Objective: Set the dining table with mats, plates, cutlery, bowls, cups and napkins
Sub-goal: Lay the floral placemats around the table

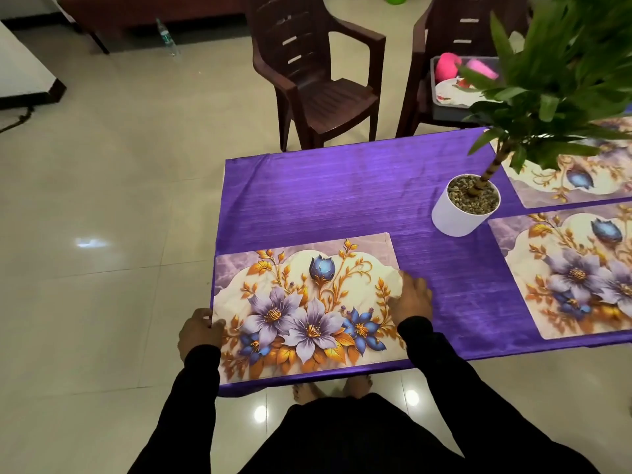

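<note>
With the left hand (200, 331) pinching the floral mat (304, 309) at its left edge and the right hand (412, 297) resting on its right edge, the person should square it to the near-left corner of the purple tablecloth (342, 200).

The surface (342, 200) was covered with a purple cloth (307, 213). Three floral mats lay on it: one mat (304, 302) at the near left corner, a second mat (578, 268) at the near right, a third mat (561, 179) behind that. A white pot (458, 217) with a green plant (561, 77) stood between them, gravel on top.
</note>
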